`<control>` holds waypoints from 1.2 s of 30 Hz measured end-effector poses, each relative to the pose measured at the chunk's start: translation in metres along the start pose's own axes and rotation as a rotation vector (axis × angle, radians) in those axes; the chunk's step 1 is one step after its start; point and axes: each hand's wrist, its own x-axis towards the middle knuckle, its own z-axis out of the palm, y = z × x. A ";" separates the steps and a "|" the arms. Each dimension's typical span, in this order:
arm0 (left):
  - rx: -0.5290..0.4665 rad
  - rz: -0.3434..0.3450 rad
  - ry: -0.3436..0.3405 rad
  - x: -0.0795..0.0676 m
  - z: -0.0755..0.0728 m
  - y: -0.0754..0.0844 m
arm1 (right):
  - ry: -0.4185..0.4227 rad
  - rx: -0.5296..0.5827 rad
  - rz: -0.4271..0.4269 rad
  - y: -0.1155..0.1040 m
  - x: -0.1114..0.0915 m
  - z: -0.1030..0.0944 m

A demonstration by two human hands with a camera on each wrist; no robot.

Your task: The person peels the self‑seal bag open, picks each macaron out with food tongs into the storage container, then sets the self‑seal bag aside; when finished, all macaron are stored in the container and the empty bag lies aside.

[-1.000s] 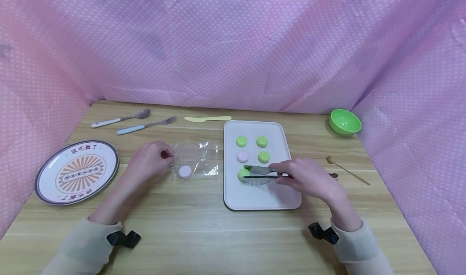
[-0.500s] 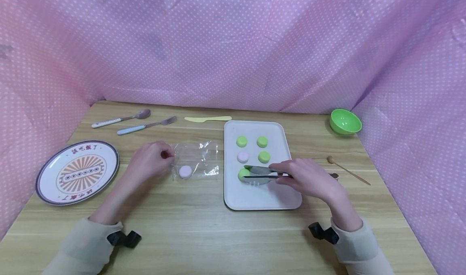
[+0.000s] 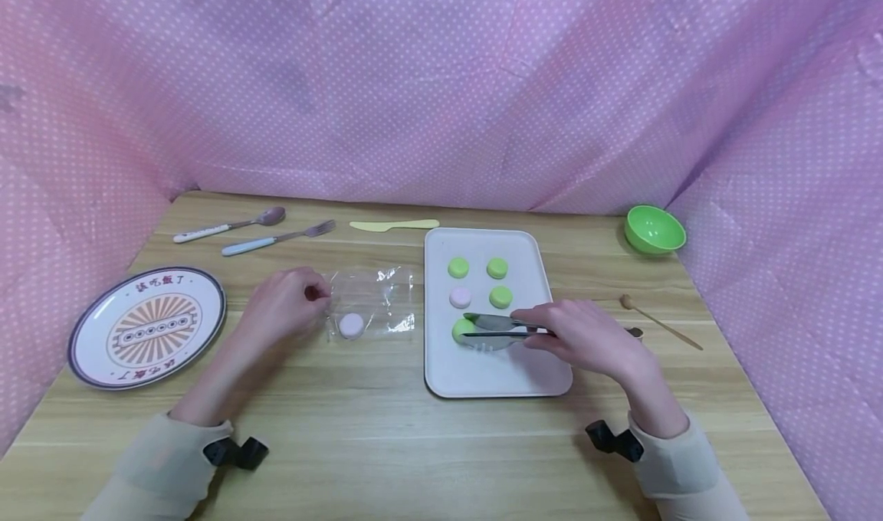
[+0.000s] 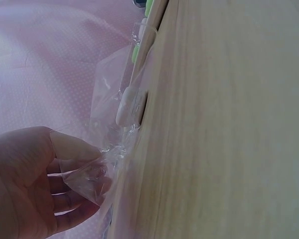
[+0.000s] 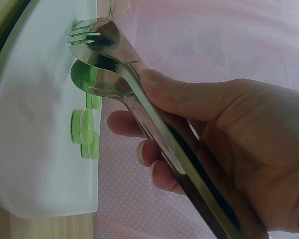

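Note:
A clear plastic bag (image 3: 375, 295) lies on the table with a pale pink macaron (image 3: 351, 326) in its near part. My left hand (image 3: 284, 305) pinches the bag's left edge; the left wrist view shows the clear film (image 4: 92, 181) between thumb and fingers. Metal serving tongs (image 5: 154, 124), one end slotted like a fork, are gripped in my right hand (image 3: 586, 337). Their tips lie on either side of a green macaron (image 3: 460, 329) on the white tray (image 3: 483, 375). Whether they squeeze it, I cannot tell. Several more macarons stand farther back on the tray, green ones and a pink one (image 3: 460, 297).
At the left is a patterned plate (image 3: 148, 329). Along the back lie a spoon (image 3: 207, 233), a fork (image 3: 248, 246) and a yellow knife (image 3: 395, 225). A green bowl (image 3: 654, 231) stands at the back right, with a wooden honey dipper (image 3: 662, 326) nearer. Pink dotted cloth surrounds the table.

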 end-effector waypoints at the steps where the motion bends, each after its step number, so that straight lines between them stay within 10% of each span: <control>1: 0.002 0.001 0.000 0.000 0.000 0.000 | 0.000 -0.002 0.000 0.000 0.000 0.000; 23: 0.001 0.020 -0.002 -0.001 -0.002 -0.003 | 0.095 0.014 -0.039 -0.002 0.000 -0.006; 36: -0.025 0.061 0.011 -0.002 -0.005 -0.007 | 0.113 -0.001 -0.067 -0.043 0.081 0.005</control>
